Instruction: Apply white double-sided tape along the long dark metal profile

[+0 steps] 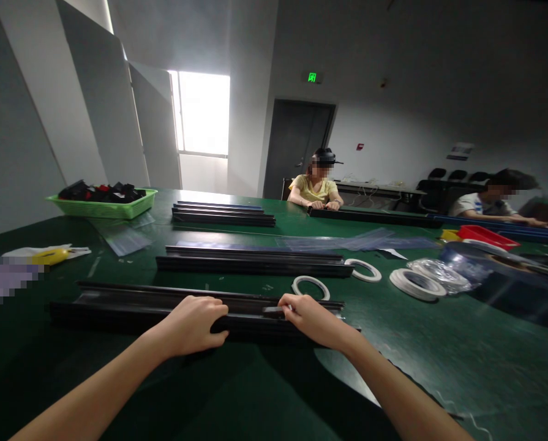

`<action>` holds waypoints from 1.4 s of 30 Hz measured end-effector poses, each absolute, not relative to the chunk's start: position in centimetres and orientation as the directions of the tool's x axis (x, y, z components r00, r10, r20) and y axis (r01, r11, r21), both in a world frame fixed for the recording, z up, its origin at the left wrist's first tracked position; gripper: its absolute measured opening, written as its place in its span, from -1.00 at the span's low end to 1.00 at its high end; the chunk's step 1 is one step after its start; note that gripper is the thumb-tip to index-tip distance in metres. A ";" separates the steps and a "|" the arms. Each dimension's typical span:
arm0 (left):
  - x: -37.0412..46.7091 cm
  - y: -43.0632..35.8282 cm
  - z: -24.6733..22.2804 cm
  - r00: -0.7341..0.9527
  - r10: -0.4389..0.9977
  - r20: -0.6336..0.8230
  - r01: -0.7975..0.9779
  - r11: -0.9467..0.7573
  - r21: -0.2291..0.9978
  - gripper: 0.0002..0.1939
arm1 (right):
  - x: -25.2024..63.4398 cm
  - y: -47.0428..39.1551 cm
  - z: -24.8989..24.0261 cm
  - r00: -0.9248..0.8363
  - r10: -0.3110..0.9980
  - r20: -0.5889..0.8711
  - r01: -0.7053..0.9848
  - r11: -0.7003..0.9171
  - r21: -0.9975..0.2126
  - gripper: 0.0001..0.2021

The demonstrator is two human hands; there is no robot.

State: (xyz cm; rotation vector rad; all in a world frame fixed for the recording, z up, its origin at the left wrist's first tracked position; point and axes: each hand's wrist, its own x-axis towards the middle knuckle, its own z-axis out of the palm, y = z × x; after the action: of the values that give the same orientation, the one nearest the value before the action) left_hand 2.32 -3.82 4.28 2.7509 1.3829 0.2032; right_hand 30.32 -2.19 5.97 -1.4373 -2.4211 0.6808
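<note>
A long black rail point(117, 303) lies across the green table point(274, 392) right in front of me. My left hand point(193, 324) is curled over its near edge, gripping it around the middle. My right hand point(313, 318) rests on the same rail further right, fingertips pinching something small and pale on its top face; I cannot tell what it is. A white tape roll point(310, 286) lies just behind my right hand.
More black rails point(250, 260) point(223, 214) lie further back. Tape rolls point(363, 269) point(416, 283) and clear plastic wrap point(443, 269) sit to the right. A green basket point(103, 205) holds dark parts at the left. Two other people sit at the far side.
</note>
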 end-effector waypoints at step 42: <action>1.4 -3.2 4.6 0.507 0.860 0.058 0.856 -0.510 0.085 -0.70 | 30.4 -2.4 6.2 -0.475 0.880 0.001 0.761 0.411 -0.502 -0.71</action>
State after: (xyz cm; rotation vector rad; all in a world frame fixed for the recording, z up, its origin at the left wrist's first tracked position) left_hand 1.38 -3.23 4.62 2.6876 1.5319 0.1430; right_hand 30.40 -2.39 6.16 -1.4347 -2.4049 0.6465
